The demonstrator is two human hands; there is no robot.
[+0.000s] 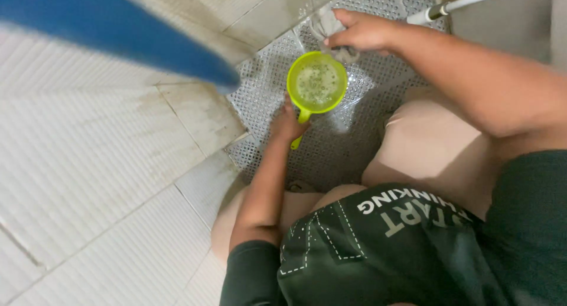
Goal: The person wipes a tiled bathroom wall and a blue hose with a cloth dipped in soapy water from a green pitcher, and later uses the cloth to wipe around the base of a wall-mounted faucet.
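The floor was pale ribbed tile, stained near the grout lines, and it met a grey perforated drain mat where the person crouched. A blurred blue object cut across the upper left of the view, and a white pipe or handle ran past the top right corner.

On the mat stood a lime-green plastic dipper holding cloudy, bubbly water. The left hand was closed around its short handle, steadying it upright. The right hand was clenched on a bunched grey cloth just beyond the dipper's far rim, a bit of the cloth hanging toward the rim; whether it touched the water could not be told.

It looked like the wetting or wringing stage of washing the cloth with the dipper's water. The next move would seem to call for a level dipper and the cloth brought squarely over its mouth, so that nothing spilled across the mat.
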